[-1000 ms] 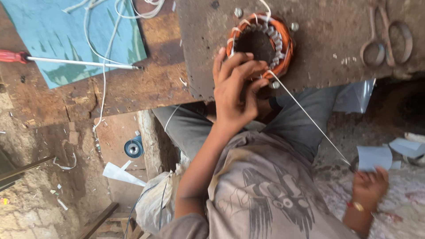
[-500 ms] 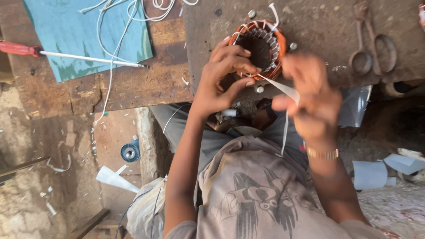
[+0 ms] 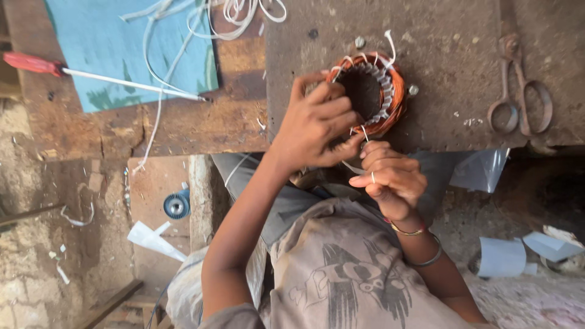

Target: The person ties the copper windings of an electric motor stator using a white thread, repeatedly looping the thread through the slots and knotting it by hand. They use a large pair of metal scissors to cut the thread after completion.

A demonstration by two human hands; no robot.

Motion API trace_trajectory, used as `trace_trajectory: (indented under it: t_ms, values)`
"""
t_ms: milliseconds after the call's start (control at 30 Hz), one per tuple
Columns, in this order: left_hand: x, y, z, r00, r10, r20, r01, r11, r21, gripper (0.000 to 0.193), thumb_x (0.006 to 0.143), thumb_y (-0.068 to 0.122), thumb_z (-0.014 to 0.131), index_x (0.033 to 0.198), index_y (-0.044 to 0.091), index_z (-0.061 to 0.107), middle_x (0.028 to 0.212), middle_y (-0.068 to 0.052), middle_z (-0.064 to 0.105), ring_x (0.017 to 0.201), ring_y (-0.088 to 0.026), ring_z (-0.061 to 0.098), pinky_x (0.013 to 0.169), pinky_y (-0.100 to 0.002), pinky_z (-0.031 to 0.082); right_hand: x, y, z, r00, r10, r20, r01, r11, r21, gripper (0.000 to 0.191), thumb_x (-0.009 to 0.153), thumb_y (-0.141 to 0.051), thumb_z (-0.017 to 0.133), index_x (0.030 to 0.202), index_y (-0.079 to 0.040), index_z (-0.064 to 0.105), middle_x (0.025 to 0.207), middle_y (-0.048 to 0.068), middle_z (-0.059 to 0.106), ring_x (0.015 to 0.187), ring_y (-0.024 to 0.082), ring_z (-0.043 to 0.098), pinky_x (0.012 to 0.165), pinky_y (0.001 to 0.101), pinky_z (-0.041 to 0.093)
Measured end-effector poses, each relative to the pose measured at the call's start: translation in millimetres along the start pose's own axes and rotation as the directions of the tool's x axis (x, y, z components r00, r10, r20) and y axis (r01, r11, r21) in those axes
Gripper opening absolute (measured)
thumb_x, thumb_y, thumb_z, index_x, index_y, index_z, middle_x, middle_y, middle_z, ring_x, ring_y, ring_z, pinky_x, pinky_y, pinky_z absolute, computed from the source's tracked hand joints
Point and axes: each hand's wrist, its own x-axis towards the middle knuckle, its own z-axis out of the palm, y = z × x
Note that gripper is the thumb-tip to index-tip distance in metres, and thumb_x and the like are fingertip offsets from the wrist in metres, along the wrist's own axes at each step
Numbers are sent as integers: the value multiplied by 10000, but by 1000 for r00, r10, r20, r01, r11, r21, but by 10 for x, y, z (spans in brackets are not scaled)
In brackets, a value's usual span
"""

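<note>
A motor stator (image 3: 379, 91) with orange copper windings lies on a dark slab (image 3: 451, 55) at the bench edge. My left hand (image 3: 317, 125) grips the stator's near rim, fingers curled over the windings. Just below it, my right hand (image 3: 390, 176), with bangles on the wrist, pinches a thin white thread (image 3: 364, 135) that runs up to the windings. Both hands almost touch.
A red-handled screwdriver (image 3: 30, 63) lies across a teal sheet (image 3: 116, 42) on the wooden bench, with loose white cords (image 3: 237, 15) beside it. Rusty scissors (image 3: 518, 100) rest at the right of the slab. Below on the floor are a blue spool (image 3: 177, 205) and paper scraps (image 3: 503, 256).
My right hand rose from low at the right, drew the thread taut, then came in close under my left hand. The left hand stayed on the stator.
</note>
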Motion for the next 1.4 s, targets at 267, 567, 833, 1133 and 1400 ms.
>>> trace_trajectory:
  t_ms: [267,567,833,1133,1400]
  values:
    - [40,40,-46,998,-42,45,44,998,-35,282,834,325,783,992,93,754,928,-24,612,1124,-237,584,1162,-521,299,-248,50,62,994,18,107,7,972,-233,93,867,-106,679,851,-17,698,781,92,637,851,255,629,1035,492,516]
    - [25,315,130,958,-272,-91,261,959,-111,179,886,244,775,993,101,763,935,-51,641,1248,-277,563,1263,-539,225,-449,-246,0,973,178,-150,-232,744,-626,109,917,-104,705,964,-41,781,984,188,642,921,334,618,864,405,501]
    - [-34,295,189,956,-260,-135,242,961,-135,198,901,263,784,1018,106,762,941,-43,631,1261,-266,562,1276,-513,230,-1305,481,-1078,102,942,-319,-44,325,945,164,948,-74,497,963,56,596,890,140,591,775,247,635,770,356,592]
    - [-28,322,186,950,-275,-149,260,959,-115,192,876,233,779,1002,90,756,936,-58,633,1229,-273,570,1248,-515,247,-2080,149,-1568,-333,405,-852,-343,789,509,80,992,-9,602,940,-22,543,741,43,489,581,97,421,547,236,373]
    - [-38,375,218,944,-276,-179,269,961,-65,201,917,236,768,1045,84,740,978,-58,647,1210,-275,585,1256,-501,286,-767,-58,-115,874,231,-427,-384,867,-318,77,1018,19,701,1061,46,642,914,66,627,674,58,506,582,198,394]
